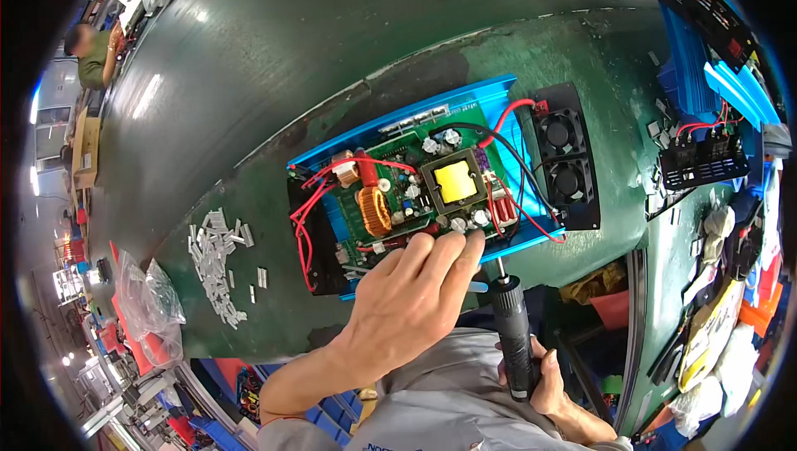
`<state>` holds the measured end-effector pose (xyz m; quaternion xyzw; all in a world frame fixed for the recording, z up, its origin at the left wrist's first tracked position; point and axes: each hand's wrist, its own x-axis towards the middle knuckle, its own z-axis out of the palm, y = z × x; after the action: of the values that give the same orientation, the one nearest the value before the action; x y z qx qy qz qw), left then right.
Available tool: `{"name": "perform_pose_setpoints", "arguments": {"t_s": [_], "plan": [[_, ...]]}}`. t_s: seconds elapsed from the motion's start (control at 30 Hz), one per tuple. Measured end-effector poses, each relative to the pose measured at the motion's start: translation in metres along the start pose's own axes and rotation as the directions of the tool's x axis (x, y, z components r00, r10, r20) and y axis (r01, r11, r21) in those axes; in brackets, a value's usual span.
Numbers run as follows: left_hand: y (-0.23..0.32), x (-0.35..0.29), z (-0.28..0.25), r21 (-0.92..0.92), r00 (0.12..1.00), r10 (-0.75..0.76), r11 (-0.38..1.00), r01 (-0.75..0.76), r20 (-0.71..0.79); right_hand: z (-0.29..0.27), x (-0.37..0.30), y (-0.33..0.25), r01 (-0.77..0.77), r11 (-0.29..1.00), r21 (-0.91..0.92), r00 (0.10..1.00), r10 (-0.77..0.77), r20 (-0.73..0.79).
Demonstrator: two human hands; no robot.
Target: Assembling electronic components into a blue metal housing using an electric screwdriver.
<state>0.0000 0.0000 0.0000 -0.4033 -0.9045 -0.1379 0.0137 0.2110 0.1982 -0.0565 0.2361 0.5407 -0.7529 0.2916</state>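
Note:
An open blue metal case (pixel 403 115) lies on the bench, holding a green circuit board (pixel 407 139). On the board sit a yellow-topped transformer (pixel 455 181) and a copper ring coil (pixel 374 211). My left hand (pixel 407 293) reaches over the case's near wall, fingers curled against it; its fingertips are partly hidden. In my right hand (pixel 550 386) is a black electric screwdriver (pixel 513 339), its bit pointing at the near wall's outer side. Red and black wires link the board to a black twin-fan panel (pixel 573 156) on the right. Red wires hang by the left end panel (pixel 311 252).
Small silvery strips (pixel 217 264) lie heaped on the left of the green bench (pixel 274 61). Clear plastic bags (pixel 149 310) are beyond them. Blue case parts (pixel 689 69) and another fan panel (pixel 706 160) stand at the right. A person (pixel 95 56) works far left.

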Motion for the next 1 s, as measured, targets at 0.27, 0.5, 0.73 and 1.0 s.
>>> {"name": "perform_pose_setpoints", "arguments": {"t_s": [0.27, 0.5, 0.73, 1.0], "plan": [[-0.001, 0.005, 0.002, -0.004, 0.999, 0.037, 0.999, -0.037, 0.005, 0.004, 0.002, -0.008, 0.097, 0.99, -0.1, 0.993, -0.103, -0.062], [0.0, 0.015, -0.006, -0.099, 0.997, 0.036, 0.995, -0.029, 0.073, -0.003, 0.013, 0.009, 0.049, 0.976, 0.213, 0.999, -0.052, 0.01], [-0.009, 0.012, -0.003, -0.138, 0.996, 0.087, 0.987, -0.083, 0.029, -0.01, 0.023, 0.007, -0.252, 0.764, 0.594, 0.918, -0.006, 0.396], [-0.009, -0.012, 0.003, -0.163, 0.955, -0.073, 0.986, 0.027, -0.288, -0.016, 0.019, 0.017, 0.161, 0.986, -0.051, 0.957, -0.168, -0.235]]}}
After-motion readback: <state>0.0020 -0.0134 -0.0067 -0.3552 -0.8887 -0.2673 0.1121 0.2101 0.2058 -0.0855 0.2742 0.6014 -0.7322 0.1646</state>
